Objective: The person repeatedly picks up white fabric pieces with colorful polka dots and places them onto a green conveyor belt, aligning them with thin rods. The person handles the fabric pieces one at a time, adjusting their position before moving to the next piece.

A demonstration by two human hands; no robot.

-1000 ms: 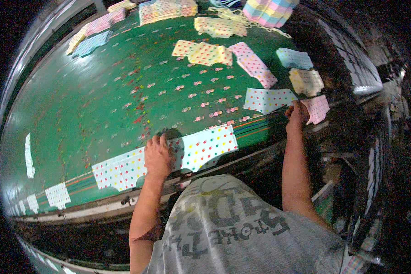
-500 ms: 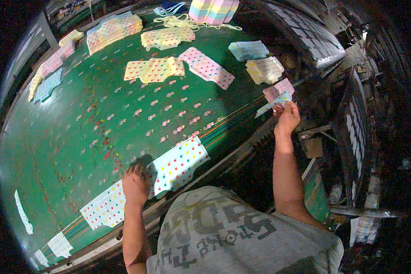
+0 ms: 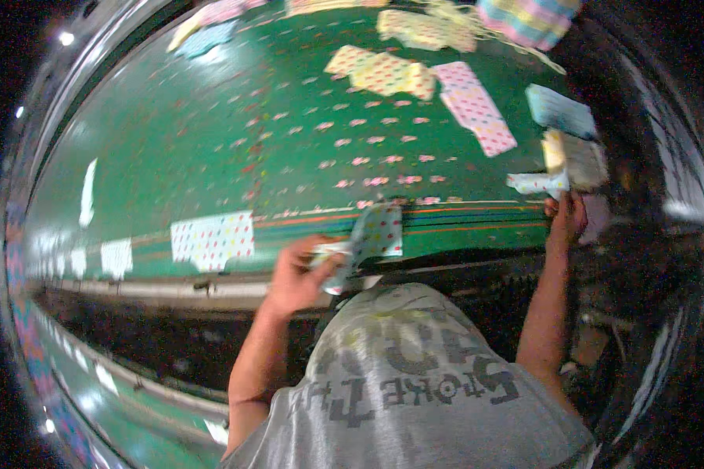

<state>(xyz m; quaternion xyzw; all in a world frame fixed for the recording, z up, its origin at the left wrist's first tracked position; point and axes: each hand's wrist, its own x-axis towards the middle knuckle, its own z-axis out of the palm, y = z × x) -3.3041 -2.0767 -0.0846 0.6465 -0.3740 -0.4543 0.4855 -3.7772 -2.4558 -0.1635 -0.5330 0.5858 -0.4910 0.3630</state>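
Observation:
My left hand (image 3: pixel 293 283) pinches one end of a white fabric piece (image 3: pixel 383 231) with coloured dots. That end is raised and folded over, while its far end still rests near the front edge of the green table (image 3: pixel 211 172). Off to the right, my right hand (image 3: pixel 569 219) grips a pale blue dotted fabric piece (image 3: pixel 536 183) beside the small fabric stacks. Left of my left hand, another white dotted piece (image 3: pixel 213 239) lies flat along the same edge. Motion blurs both hands somewhat.
Yellow dotted pieces (image 3: pixel 385 72) and a pink dotted piece (image 3: pixel 477 105) lie farther back. Blue (image 3: pixel 559 108) and cream (image 3: pixel 585 160) stacks stand at the right. A striped fabric pile (image 3: pixel 528 22) sits at the far right, near pale cords. A rail (image 3: pixel 156 286) borders the table.
The view has swung, shifting the table contents. My left hand has taken hold of the white dotted piece and raised its left end. My right hand keeps its pale blue piece.

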